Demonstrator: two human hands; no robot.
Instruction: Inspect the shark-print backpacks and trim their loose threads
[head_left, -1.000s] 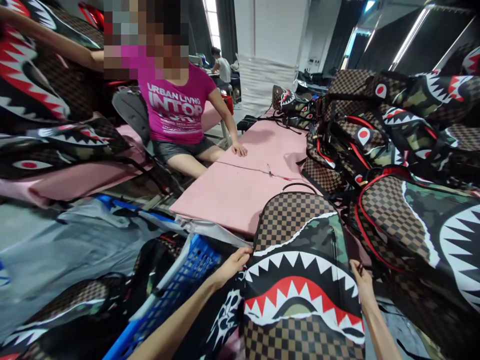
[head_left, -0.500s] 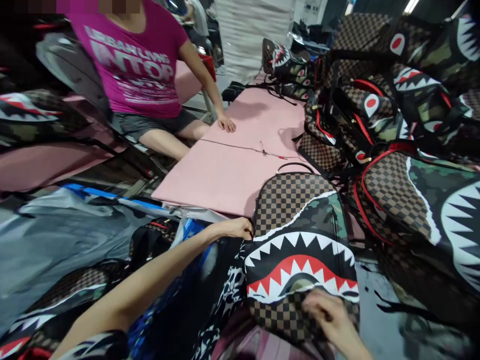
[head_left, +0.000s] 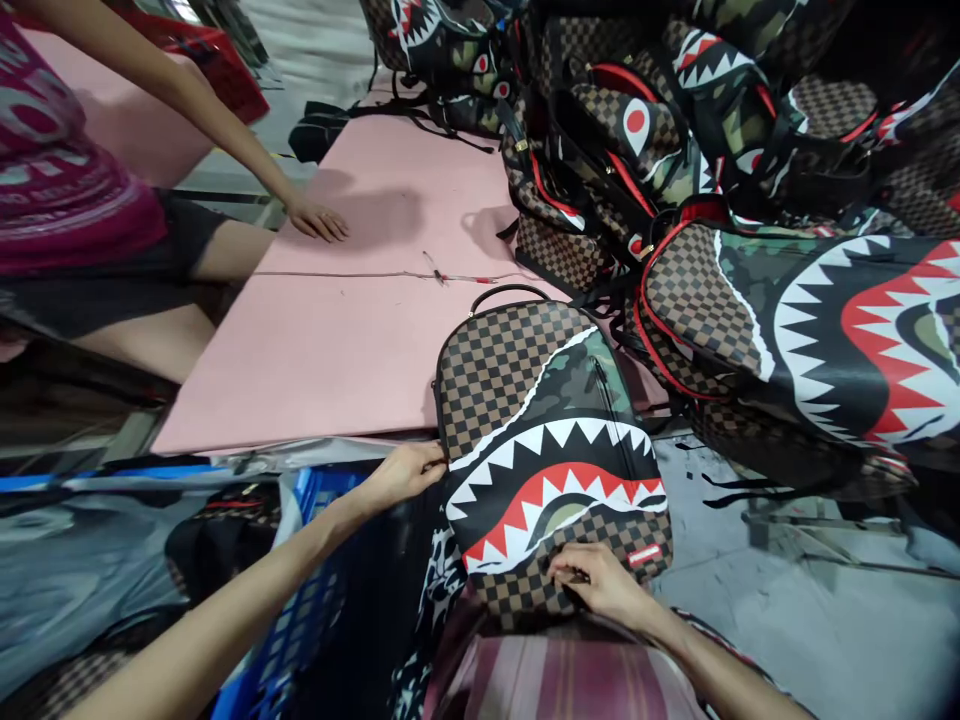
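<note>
A backpack [head_left: 517, 385] with a brown-and-black checker pattern, a camouflage patch and a printed shark mouth leans against the pink tabletop's near edge, its top handle up. At its left side edge my left hand [head_left: 409, 472] has its fingers closed, gripping the bag. My right hand [head_left: 600, 582] rests on the checkered lower front, fingers curled together in a pinch; whatever is between them, if anything, is hidden. To the right of that hand is a small red label [head_left: 645, 555] on the bag.
Similar backpacks [head_left: 817, 330] are heaped on the right. A thin cord [head_left: 442, 277] lies across the pink table [head_left: 300, 370]. Another person's hand [head_left: 319, 220] rests on the table's far left edge. A blue crate [head_left: 311, 590] stands at my lower left, beside bagged backpacks.
The view has swung right and down, so the backpack appears further left. My right hand has shifted toward the bag's lower middle, uncovering the red label. My left hand stays at the side edge.
</note>
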